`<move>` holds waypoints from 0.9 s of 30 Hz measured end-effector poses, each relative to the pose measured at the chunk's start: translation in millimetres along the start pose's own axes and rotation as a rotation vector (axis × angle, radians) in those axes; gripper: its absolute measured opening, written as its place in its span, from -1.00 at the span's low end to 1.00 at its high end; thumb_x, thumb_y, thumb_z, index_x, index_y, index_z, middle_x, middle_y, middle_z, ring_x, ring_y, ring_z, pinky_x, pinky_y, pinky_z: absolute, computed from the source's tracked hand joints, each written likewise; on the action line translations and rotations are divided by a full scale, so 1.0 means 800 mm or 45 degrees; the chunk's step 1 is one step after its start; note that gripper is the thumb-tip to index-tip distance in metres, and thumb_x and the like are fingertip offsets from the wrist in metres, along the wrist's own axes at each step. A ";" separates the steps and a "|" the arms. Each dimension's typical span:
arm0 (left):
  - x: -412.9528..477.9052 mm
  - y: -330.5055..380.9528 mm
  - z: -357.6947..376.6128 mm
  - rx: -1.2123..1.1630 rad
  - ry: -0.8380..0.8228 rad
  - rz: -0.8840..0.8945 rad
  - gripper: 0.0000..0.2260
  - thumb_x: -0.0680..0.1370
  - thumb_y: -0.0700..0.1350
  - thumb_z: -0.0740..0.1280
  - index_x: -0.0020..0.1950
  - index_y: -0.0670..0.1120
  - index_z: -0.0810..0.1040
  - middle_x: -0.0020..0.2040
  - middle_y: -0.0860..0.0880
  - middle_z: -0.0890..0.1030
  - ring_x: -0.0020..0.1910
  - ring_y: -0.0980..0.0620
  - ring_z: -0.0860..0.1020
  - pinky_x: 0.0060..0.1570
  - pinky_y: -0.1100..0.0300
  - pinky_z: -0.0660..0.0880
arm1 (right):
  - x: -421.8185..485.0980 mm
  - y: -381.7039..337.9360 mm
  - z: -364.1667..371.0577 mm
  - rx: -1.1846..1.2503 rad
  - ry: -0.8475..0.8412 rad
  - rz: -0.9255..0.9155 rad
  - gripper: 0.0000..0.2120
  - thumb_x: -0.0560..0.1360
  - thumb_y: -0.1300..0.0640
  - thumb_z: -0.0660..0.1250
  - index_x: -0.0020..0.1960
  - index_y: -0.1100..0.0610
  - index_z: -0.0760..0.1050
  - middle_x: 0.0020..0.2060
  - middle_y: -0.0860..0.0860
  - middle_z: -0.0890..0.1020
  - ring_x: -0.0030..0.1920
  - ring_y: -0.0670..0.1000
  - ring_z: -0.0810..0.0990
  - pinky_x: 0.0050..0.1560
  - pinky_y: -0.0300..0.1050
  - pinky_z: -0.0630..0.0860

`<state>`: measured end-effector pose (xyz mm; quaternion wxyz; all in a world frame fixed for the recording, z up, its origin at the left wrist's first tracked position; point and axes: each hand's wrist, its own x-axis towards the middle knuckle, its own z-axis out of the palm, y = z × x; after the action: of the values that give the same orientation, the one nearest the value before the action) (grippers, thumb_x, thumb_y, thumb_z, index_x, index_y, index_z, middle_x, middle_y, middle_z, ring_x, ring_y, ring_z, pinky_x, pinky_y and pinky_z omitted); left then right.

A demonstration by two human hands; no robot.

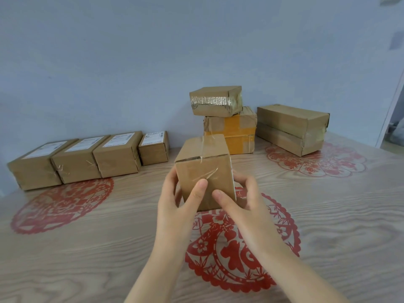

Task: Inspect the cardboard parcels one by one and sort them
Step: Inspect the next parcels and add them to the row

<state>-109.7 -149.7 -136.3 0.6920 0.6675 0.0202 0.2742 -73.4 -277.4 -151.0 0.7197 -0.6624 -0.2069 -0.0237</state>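
Note:
A small cardboard parcel (204, 165) sealed with clear tape stands upright in the middle, held between both my hands. My left hand (177, 206) grips its left side, thumb on the near face. My right hand (244, 204) grips its right side, thumb on the lower near face. A row of several labelled parcels (87, 158) lies at the left by the wall. Behind the held parcel stands a stack: a taped parcel (216, 100) on a parcel with yellow tape (238, 130). A long parcel (293, 129) lies at the right.
The wooden table (338, 215) carries red paper-cut decorations (231, 254) under a clear cover. A pale wall (153, 51) closes off the back. A doorway (393, 127) opens at the far right.

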 end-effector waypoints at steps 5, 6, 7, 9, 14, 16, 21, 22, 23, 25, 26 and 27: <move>-0.003 -0.004 0.005 0.003 -0.043 -0.007 -0.35 0.36 0.05 0.41 0.47 0.06 0.42 0.16 0.16 0.68 0.16 0.20 0.63 0.13 0.30 0.58 | 0.000 -0.003 -0.005 0.038 -0.024 -0.031 -0.53 0.42 -0.02 0.42 0.28 -0.12 0.36 0.00 -0.29 0.61 -0.04 -0.37 0.60 -0.14 -0.49 0.49; -0.003 -0.004 0.005 0.010 -0.037 -0.002 -0.34 0.35 0.07 0.41 0.46 0.08 0.41 0.17 0.17 0.68 0.17 0.21 0.63 0.13 0.31 0.57 | 0.000 -0.003 -0.005 0.019 -0.031 -0.044 -0.52 0.40 -0.06 0.41 0.27 -0.19 0.35 0.01 -0.35 0.60 -0.01 -0.37 0.59 -0.12 -0.48 0.50; -0.004 -0.004 0.004 0.021 -0.027 0.001 -0.33 0.34 0.09 0.42 0.45 0.10 0.41 0.18 0.17 0.67 0.17 0.23 0.62 0.12 0.32 0.58 | 0.000 -0.003 -0.005 -0.013 -0.031 -0.059 -0.52 0.39 -0.11 0.39 0.27 -0.25 0.33 0.02 -0.44 0.57 0.03 -0.37 0.58 -0.09 -0.48 0.49; -0.007 -0.002 0.005 0.033 -0.006 -0.009 -0.35 0.32 0.10 0.43 0.42 0.13 0.40 0.22 0.17 0.64 0.18 0.25 0.61 0.06 0.33 0.59 | 0.002 -0.004 -0.005 -0.065 -0.014 -0.094 -0.55 0.42 -0.18 0.38 0.25 -0.35 0.31 0.02 -0.56 0.51 0.06 -0.37 0.56 -0.06 -0.50 0.47; -0.010 -0.002 0.009 0.069 -0.005 0.002 -0.39 0.34 0.10 0.42 0.39 0.14 0.41 0.17 0.18 0.65 0.13 0.27 0.62 -0.03 0.40 0.56 | 0.006 0.000 -0.008 -0.044 -0.028 -0.131 -0.54 0.42 -0.17 0.35 0.28 -0.36 0.33 0.17 -0.37 0.55 0.13 -0.32 0.56 0.01 -0.48 0.48; -0.008 -0.001 0.008 0.078 0.004 0.020 -0.36 0.36 0.10 0.41 0.45 0.10 0.40 0.19 0.17 0.65 0.12 0.27 0.62 0.00 0.41 0.56 | 0.004 0.001 -0.008 -0.053 -0.097 -0.112 -0.51 0.44 -0.14 0.37 0.32 -0.35 0.31 0.18 -0.38 0.55 0.18 -0.32 0.54 0.04 -0.48 0.48; -0.009 0.004 0.006 0.105 -0.025 0.036 -0.35 0.41 0.05 0.39 0.52 0.09 0.38 0.26 0.18 0.61 0.15 0.35 0.58 -0.03 0.50 0.50 | 0.004 0.005 -0.005 -0.205 -0.052 -0.102 -0.61 0.43 -0.33 0.32 0.23 -0.47 0.31 0.17 -0.46 0.52 0.25 -0.34 0.48 0.28 -0.24 0.42; -0.010 0.003 0.007 0.120 -0.032 0.040 -0.36 0.44 0.04 0.40 0.52 0.10 0.37 0.27 0.20 0.61 0.16 0.37 0.57 -0.02 0.51 0.49 | 0.005 0.006 -0.005 -0.193 -0.040 -0.099 -0.62 0.43 -0.34 0.32 0.22 -0.47 0.32 0.18 -0.45 0.53 0.24 -0.34 0.48 0.32 -0.16 0.43; -0.010 0.003 0.008 0.128 -0.035 0.044 -0.39 0.47 0.01 0.40 0.52 0.11 0.37 0.25 0.22 0.61 0.16 0.38 0.57 -0.02 0.52 0.49 | 0.007 0.006 -0.006 -0.176 -0.043 -0.092 -0.61 0.44 -0.36 0.33 0.23 -0.46 0.33 0.19 -0.44 0.53 0.25 -0.34 0.49 0.34 -0.11 0.43; -0.011 0.003 0.009 0.115 -0.023 0.044 -0.43 0.51 -0.02 0.39 0.52 0.12 0.38 0.20 0.25 0.63 0.14 0.39 0.58 -0.02 0.52 0.48 | 0.007 0.006 -0.007 -0.184 -0.076 -0.088 -0.49 0.40 -0.39 0.33 0.32 -0.42 0.34 0.26 -0.37 0.53 0.29 -0.29 0.48 0.37 -0.02 0.43; -0.011 0.005 0.008 0.104 -0.013 0.042 -0.43 0.50 0.00 0.39 0.51 0.12 0.39 0.18 0.26 0.64 0.12 0.39 0.58 -0.03 0.52 0.49 | 0.007 0.007 -0.008 -0.213 -0.092 -0.091 -0.42 0.38 -0.41 0.32 0.37 -0.37 0.34 0.29 -0.33 0.52 0.32 -0.25 0.47 0.38 0.02 0.43; -0.010 0.007 0.008 0.090 -0.003 0.039 -0.42 0.48 0.02 0.39 0.51 0.13 0.39 0.17 0.26 0.65 0.10 0.39 0.59 -0.03 0.51 0.50 | 0.007 0.007 -0.009 -0.248 -0.089 -0.101 -0.37 0.37 -0.44 0.31 0.40 -0.34 0.35 0.30 -0.30 0.51 0.33 -0.23 0.47 0.37 0.02 0.43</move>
<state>-116.1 -158.9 -133.5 0.6637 0.6922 0.0189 0.2829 -64.4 -281.9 -154.8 0.6428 -0.7208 -0.2546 -0.0492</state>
